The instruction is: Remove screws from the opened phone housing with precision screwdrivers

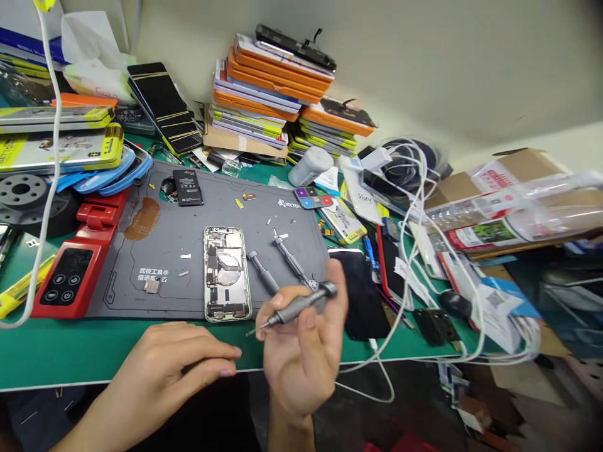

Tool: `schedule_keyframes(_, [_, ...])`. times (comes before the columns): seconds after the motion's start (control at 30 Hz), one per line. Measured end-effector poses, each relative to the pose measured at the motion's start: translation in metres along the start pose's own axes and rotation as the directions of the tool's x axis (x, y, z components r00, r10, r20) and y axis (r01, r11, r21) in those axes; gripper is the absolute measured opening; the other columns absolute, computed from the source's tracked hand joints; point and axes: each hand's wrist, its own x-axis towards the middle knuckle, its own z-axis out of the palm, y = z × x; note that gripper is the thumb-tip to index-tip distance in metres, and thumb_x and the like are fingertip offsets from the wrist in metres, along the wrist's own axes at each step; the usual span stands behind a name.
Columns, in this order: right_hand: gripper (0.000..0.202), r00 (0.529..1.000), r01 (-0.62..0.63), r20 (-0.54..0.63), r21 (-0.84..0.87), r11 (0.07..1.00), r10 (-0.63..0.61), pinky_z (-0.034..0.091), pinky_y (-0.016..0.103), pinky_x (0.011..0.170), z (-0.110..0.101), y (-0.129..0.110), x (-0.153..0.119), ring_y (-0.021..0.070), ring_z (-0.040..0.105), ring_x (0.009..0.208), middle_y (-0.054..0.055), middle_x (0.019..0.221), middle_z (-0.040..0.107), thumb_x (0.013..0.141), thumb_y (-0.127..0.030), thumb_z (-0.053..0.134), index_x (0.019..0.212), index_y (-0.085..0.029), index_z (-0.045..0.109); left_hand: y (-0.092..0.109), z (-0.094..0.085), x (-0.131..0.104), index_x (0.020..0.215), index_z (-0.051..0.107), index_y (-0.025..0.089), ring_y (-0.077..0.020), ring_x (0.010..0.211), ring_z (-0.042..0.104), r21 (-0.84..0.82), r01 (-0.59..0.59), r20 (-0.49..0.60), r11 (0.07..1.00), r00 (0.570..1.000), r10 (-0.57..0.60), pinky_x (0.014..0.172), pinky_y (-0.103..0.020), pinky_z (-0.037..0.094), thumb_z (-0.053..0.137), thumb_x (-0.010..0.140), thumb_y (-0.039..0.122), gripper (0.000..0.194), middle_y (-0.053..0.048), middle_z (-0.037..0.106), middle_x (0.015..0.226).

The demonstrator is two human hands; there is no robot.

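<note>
**Right hand (301, 345) held a gray screwdriver (294, 307) near an open phone (228, 276)**

The palm faced up, thumb and fingers clamped on the screwdriver, whose thin tip pointed left. The left hand (174, 358), holding nothing, hung over the near edge of the green tabletop (108, 351), fingers close together, thumb slightly apart. The phone (its inner parts bare to view) lay on a gray mat (188, 220) just beyond the hands. Two more screwdrivers (289, 256) lay to its right; a black battery (188, 188) lay farther back, leftward.

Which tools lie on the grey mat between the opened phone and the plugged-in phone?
The head view shows one screwdriver, then a second; the right hand holds a third.
</note>
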Motion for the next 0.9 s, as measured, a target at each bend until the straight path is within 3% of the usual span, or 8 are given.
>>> schedule_keyframes(0.07, [0.059, 0.973, 0.205, -0.058, -0.215, 0.955, -0.222, 0.063, 0.023, 0.051, -0.006, 0.003, 0.003, 0.0139, 0.065, 0.067, 0.002, 0.096, 0.07, 0.108, -0.018, 0.052, 0.163, -0.037, 0.042, 0.0, 0.002, 0.001, 0.109, 0.077, 0.027, -0.008, 0.078, 0.075, 0.034, -0.022, 0.042, 0.999, 0.999, 0.021, 0.075, -0.017, 0.052, 0.064, 0.112, 0.028, 0.013, 0.007, 0.083, 0.093])
schedule_keyframes(0.13, [0.066, 0.908, 0.399, 0.032, -0.368, 0.84, -0.417, 0.067, 0.028, 0.058, -0.014, 0.009, 0.004, 0.0148, 0.068, 0.073, 0.003, 0.103, 0.073, 0.103, -0.011, 0.061, 0.161, -0.037, 0.043, -0.001, 0.003, 0.001, 0.105, 0.075, 0.026, -0.0087, 0.074, 0.072, 0.052, -0.019, 0.067, 0.998, 0.998, 0.016, 0.072, -0.02, 0.049, 0.06, 0.114, 0.029, 0.017, 0.006, 0.079, 0.087])
schedule_keyframes(0.27, [0.069, 0.798, 0.601, 0.27, -0.424, 0.678, -0.539, 0.07, 0.033, 0.058, -0.028, 0.019, 0.001, 0.0168, 0.073, 0.077, 0.007, 0.106, 0.072, 0.098, -0.005, 0.065, 0.16, -0.028, 0.046, -0.001, 0.003, 0.001, 0.104, 0.072, 0.026, -0.0094, 0.071, 0.068, 0.073, -0.017, 0.088, 0.997, 0.996, 0.011, 0.069, -0.023, 0.046, 0.056, 0.115, 0.031, 0.02, 0.006, 0.076, 0.083])
schedule_keyframes(0.53, [0.071, 0.793, 0.608, 0.301, -0.449, 0.655, -0.53, 0.072, 0.034, 0.057, -0.03, 0.02, -0.002, 0.0177, 0.076, 0.081, 0.007, 0.107, 0.072, 0.096, -0.003, 0.065, 0.161, -0.024, 0.045, 0.0, 0.002, 0.004, 0.106, 0.068, 0.027, -0.009, 0.068, 0.066, 0.092, -0.041, 0.11, 0.995, 0.993, 0.031, 0.068, -0.023, 0.045, 0.053, 0.116, 0.029, 0.018, 0.007, 0.074, 0.082])
schedule_keyframes(0.9, [0.072, 0.839, 0.544, 0.281, -0.429, 0.721, -0.466, 0.072, 0.038, 0.061, -0.034, 0.023, -0.003, 0.0192, 0.078, 0.081, 0.007, 0.108, 0.076, 0.094, -0.002, 0.067, 0.159, -0.025, 0.048, 0.002, 0.001, 0.009, 0.108, 0.07, 0.027, -0.0088, 0.068, 0.069, 0.097, -0.056, 0.108, 0.994, 0.993, 0.046, 0.067, -0.022, 0.049, 0.052, 0.116, 0.03, 0.02, 0.007, 0.076, 0.084])
